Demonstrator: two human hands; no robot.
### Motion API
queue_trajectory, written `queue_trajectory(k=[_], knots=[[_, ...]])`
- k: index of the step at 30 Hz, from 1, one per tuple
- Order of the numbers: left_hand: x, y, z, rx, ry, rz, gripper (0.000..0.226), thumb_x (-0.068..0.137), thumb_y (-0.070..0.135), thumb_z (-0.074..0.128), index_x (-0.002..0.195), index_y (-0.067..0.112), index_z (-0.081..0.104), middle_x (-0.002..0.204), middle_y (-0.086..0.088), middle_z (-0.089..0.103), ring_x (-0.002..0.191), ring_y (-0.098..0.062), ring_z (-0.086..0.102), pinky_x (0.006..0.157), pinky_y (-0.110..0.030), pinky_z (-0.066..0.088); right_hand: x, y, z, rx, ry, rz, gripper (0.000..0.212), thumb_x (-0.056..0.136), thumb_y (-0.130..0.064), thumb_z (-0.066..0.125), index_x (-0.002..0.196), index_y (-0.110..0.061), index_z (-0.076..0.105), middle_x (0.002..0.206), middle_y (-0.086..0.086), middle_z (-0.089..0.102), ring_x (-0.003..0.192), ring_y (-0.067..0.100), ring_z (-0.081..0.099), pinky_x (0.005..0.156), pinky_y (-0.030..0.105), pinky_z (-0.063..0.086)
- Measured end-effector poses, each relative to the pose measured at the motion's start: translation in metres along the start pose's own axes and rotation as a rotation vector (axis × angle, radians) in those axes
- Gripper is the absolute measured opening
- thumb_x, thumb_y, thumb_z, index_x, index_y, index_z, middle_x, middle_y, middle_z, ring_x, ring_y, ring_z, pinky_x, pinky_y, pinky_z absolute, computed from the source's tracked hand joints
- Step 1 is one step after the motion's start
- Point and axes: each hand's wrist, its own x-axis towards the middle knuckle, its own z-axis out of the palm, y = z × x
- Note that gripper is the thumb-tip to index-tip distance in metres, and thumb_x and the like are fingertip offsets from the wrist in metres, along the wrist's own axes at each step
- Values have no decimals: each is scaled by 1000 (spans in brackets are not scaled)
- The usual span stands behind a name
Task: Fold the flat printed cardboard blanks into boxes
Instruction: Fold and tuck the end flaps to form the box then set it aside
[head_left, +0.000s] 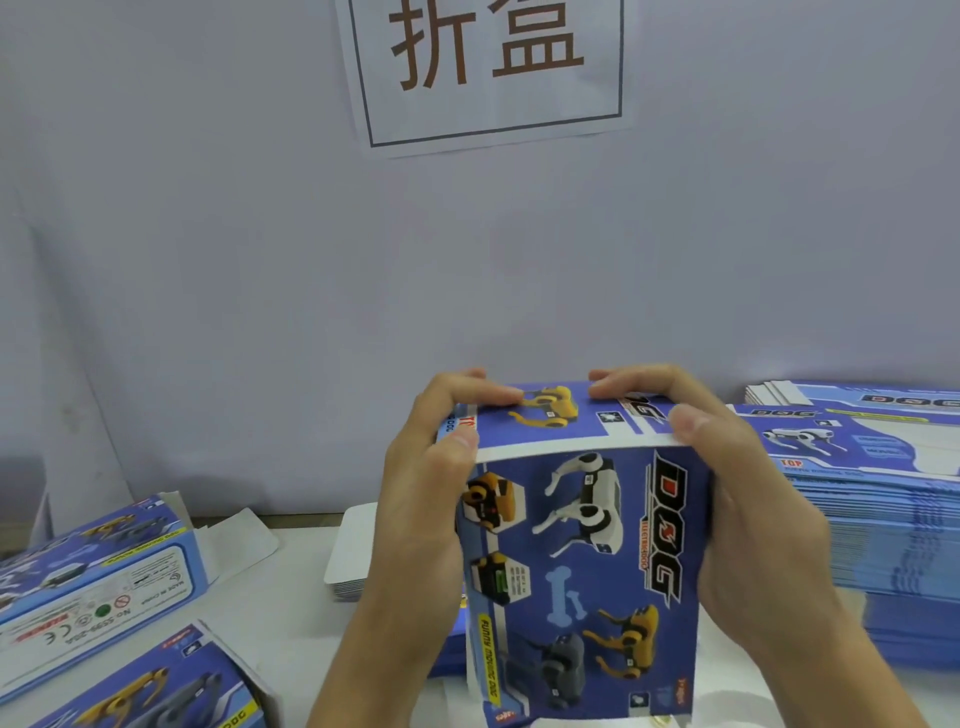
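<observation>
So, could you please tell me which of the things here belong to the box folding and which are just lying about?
Part of the job:
- box, held by the left hand and right hand
- stack of blanks
- folded boxes

Lying about:
- white cards
- wall sign

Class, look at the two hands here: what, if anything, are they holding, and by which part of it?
Both hands hold one printed box. The left hand grips its upper left edge, the right hand its upper right edge, fingers curled over the top panel.
</observation>
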Motion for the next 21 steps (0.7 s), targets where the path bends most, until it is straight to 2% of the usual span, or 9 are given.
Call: queue_trajectory(k=[2,4,6,9,10,12,16,18,21], knots=[[1,-1,3,26,53,-13,33,67,54,57,80,28,72,121,8,65,107,-24,70,70,-36,60,3,3,-2,-20,5,8,26,86,-39,49,84,-26,72,94,-4,77,81,22,75,61,31,61],[2,-2,5,88,78,-3,41,65,61,64,80,22,70,117,12,66,109,-25,69,74,-43,60,7,1,-1,-102,34,-12,26,81,-56,65,79,-31,72,92,-11,76,77,15,76,57,23,58],[1,-1,5,151,75,28,55,59,67,76,84,19,67,117,8,66,109,-24,69,74,-45,61,8,1,-1,-147,18,-28,43,65,-70,76,83,-31,71,98,-10,75,81,18,76,59,27,60],[-1,3,0,199,2,44,33,69,53,74,92,30,67,109,6,69,98,-25,72,66,-45,62,2,2,-2,-143,-10,-59,35,71,-53,75,94,-28,68,102,1,75,85,32,75,66,43,61],[-1,6,-3,218,-30,49,30,74,49,72,98,31,66,103,5,71,89,-25,73,63,-46,62,0,2,-2,-146,-7,-65,30,74,-47,70,97,-28,68,101,4,75,84,33,75,65,43,61],[-1,11,-11,289,-80,94,35,81,44,75,111,29,62,96,5,74,76,-19,73,53,-32,59,1,0,-3,-166,-10,-84,28,78,-40,69,103,-28,67,103,6,75,86,33,75,64,40,62],[0,14,-15,430,-94,184,42,82,43,75,117,24,60,95,15,73,66,-8,69,54,-16,54,0,-1,-6,-144,-4,-111,34,80,-31,72,114,-29,65,118,4,72,94,31,75,65,36,62],[0,12,-14,447,-96,195,39,82,42,71,113,21,62,96,14,72,70,-9,70,56,-16,54,-1,1,-7,-158,7,-111,33,81,-32,72,113,-29,66,115,3,73,93,31,75,65,36,62],[0,6,-11,379,-52,153,44,77,48,66,112,22,64,113,16,65,97,-15,71,62,-20,56,0,3,-6,-221,36,-111,26,82,-40,69,107,-31,67,107,-2,75,89,28,75,65,36,62]])
